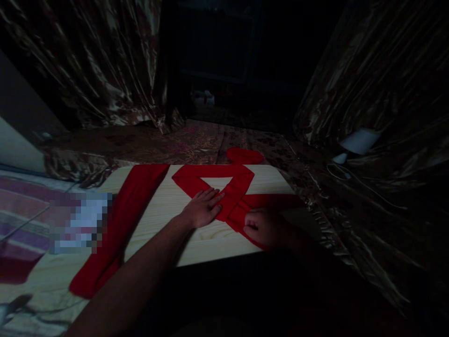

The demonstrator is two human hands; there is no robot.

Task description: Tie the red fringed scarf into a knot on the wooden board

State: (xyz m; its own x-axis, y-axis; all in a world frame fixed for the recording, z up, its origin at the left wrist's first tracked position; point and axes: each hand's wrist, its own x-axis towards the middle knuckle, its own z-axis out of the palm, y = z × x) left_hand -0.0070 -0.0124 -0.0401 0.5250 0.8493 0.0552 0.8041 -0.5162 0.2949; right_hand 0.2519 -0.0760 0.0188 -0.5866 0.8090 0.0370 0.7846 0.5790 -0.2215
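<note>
A long red cloth strip [213, 171] lies folded into a triangular loop, its two ends crossing on the light wooden board. My left hand [204, 206] rests flat near the crossing, fingers stretched out and pressing on the cloth. At the lower right, my right hand [263, 227] is curled closed over the strip's lower end and appears to grip it; the fingertips are partly in shadow. Another band of red cloth runs off past the board's right edge. On the left side of the board, a folded red cloth [122, 220] lies lengthwise.
The wooden board [154, 234] carries the cloths. A blurred-out printed item [82, 222] lies at its left. Beyond the far edge is another red cloth piece [244, 155]. A white lamp [359, 141] with a cord stands at the right. Patterned curtains [119, 56] hang behind.
</note>
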